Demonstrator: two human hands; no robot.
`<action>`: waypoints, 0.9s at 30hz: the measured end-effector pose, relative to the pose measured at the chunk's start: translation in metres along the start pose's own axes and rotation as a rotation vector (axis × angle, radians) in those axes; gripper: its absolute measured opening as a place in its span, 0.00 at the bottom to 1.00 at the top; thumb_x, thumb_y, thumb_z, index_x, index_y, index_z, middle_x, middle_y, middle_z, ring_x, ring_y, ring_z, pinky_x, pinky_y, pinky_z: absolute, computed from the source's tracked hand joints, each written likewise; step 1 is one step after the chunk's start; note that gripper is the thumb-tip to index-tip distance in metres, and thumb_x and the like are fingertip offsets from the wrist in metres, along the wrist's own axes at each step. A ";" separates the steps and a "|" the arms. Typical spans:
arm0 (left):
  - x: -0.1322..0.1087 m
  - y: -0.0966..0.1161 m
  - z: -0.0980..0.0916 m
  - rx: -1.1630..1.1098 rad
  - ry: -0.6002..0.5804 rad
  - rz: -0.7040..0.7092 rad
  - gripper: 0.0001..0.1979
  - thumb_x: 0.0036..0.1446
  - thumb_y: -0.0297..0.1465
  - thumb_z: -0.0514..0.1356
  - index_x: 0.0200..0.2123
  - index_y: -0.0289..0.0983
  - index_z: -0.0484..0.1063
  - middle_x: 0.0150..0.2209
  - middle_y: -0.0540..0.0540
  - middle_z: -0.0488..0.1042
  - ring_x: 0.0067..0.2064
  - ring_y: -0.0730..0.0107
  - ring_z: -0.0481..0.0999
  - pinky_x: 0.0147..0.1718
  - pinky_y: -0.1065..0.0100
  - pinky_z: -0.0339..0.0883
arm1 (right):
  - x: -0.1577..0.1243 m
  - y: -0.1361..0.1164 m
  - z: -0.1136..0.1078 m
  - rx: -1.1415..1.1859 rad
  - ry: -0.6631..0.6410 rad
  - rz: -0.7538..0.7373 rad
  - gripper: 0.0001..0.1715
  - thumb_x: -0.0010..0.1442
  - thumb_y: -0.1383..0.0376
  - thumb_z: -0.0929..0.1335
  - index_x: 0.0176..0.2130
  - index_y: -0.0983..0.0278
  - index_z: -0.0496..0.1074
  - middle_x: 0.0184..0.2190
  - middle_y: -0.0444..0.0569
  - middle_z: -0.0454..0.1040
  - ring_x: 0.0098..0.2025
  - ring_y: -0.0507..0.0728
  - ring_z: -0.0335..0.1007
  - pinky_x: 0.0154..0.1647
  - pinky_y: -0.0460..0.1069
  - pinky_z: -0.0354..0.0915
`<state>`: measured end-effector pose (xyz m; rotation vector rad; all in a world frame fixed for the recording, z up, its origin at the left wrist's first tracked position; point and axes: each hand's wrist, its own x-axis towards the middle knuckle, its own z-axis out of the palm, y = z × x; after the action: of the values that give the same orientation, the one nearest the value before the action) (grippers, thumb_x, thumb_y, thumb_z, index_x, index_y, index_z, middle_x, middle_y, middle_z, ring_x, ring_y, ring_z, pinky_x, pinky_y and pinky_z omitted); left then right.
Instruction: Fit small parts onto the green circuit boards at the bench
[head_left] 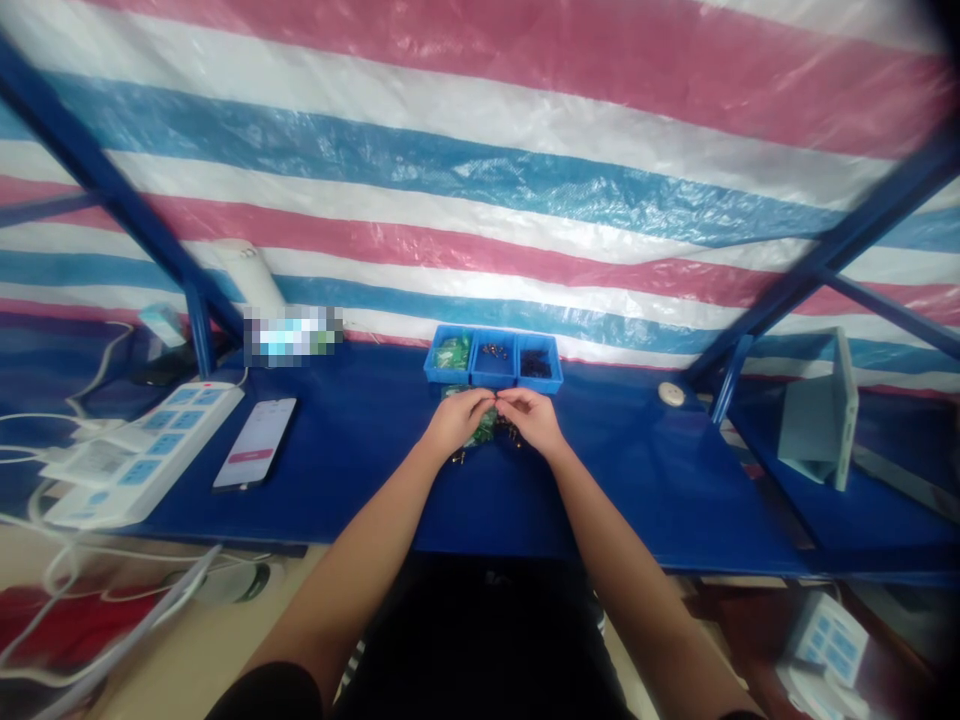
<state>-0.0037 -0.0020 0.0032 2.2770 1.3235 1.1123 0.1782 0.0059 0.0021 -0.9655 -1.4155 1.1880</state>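
My left hand (459, 417) and my right hand (531, 416) meet fingertip to fingertip over the middle of the blue table (360, 470). Both are curled in a pinch on a small green part (484, 428) held between them; its details are too small to make out. A few tiny dark parts (459, 457) lie on the table below my left hand. Just behind my hands stand three small blue bins (493, 360), the left one holding green pieces, the other two dark small parts.
A phone (256, 442) lies face up at the left, beside white power strips (142, 450) with white cables. A white lamp base (251, 275) stands behind. A grey stand (821, 415) sits on the right. A small round white object (670, 393) lies near a blue frame post.
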 end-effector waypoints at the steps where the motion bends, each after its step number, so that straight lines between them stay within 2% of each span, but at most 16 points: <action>1: 0.000 0.000 0.000 0.006 -0.005 -0.003 0.12 0.67 0.36 0.53 0.44 0.42 0.75 0.42 0.48 0.80 0.41 0.67 0.78 0.42 0.69 0.69 | 0.000 0.000 0.000 -0.007 0.001 0.000 0.20 0.49 0.53 0.75 0.38 0.63 0.78 0.30 0.48 0.79 0.30 0.55 0.75 0.34 0.51 0.73; 6: -0.001 0.000 0.000 0.049 0.002 -0.022 0.13 0.65 0.38 0.56 0.49 0.43 0.74 0.38 0.48 0.80 0.37 0.68 0.79 0.38 0.70 0.69 | 0.002 0.002 -0.002 -0.012 0.016 -0.029 0.20 0.50 0.52 0.75 0.38 0.63 0.78 0.29 0.48 0.79 0.30 0.55 0.75 0.36 0.52 0.73; 14: 0.000 0.002 -0.001 0.014 0.024 0.025 0.11 0.67 0.35 0.54 0.43 0.42 0.76 0.43 0.49 0.80 0.42 0.68 0.79 0.43 0.70 0.68 | 0.001 0.005 -0.002 0.006 -0.008 -0.017 0.20 0.50 0.53 0.75 0.40 0.63 0.78 0.29 0.48 0.79 0.31 0.55 0.75 0.35 0.51 0.73; 24: 0.000 0.004 -0.003 0.038 -0.013 0.010 0.13 0.68 0.37 0.52 0.43 0.41 0.75 0.38 0.48 0.80 0.37 0.68 0.78 0.37 0.70 0.67 | 0.001 0.005 -0.001 -0.018 -0.008 -0.050 0.22 0.49 0.53 0.75 0.42 0.62 0.78 0.33 0.49 0.80 0.33 0.55 0.76 0.37 0.52 0.74; 27: 0.000 0.004 -0.003 0.029 -0.015 0.016 0.13 0.68 0.37 0.51 0.43 0.42 0.76 0.40 0.48 0.80 0.39 0.68 0.79 0.40 0.70 0.68 | 0.000 0.006 -0.001 -0.025 -0.016 -0.083 0.21 0.51 0.54 0.75 0.43 0.61 0.79 0.35 0.49 0.80 0.33 0.55 0.76 0.37 0.52 0.74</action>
<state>-0.0036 -0.0044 0.0071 2.3163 1.3267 1.0855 0.1792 0.0070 -0.0040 -0.9077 -1.4727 1.1214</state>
